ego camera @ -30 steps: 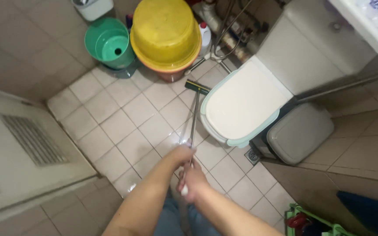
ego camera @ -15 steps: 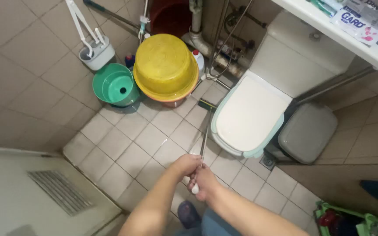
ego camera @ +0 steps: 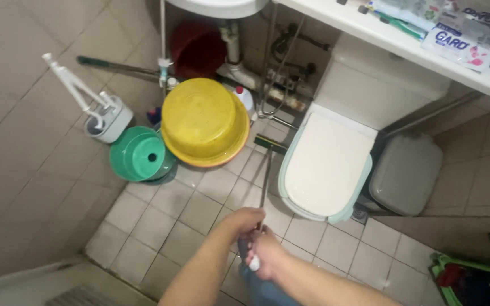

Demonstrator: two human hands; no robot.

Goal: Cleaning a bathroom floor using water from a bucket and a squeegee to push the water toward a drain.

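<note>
Both my hands grip the thin metal handle (ego camera: 264,184) of a floor squeegee. My left hand (ego camera: 241,219) holds it higher along the shaft, and my right hand (ego camera: 265,253) closes on the white end cap near my body. The handle runs away from me across the wet tiled floor (ego camera: 197,212). Its dark head with a green edge (ego camera: 270,144) rests on the tiles between the upturned yellow basin (ego camera: 202,120) and the closed white toilet (ego camera: 324,167).
A green funnel-shaped bucket (ego camera: 140,154) and a toilet brush in its white holder (ego camera: 106,117) stand at the left wall. A red bucket (ego camera: 197,48) sits under the sink pipes. A grey lidded bin (ego camera: 406,173) is right of the toilet. A green basket (ego camera: 472,280) lies at bottom right.
The view has tilted up and shifted, bringing the sink, shelf and brush holder into sight. The squeegee head has stayed beside the toilet, and both hands keep their grip.
</note>
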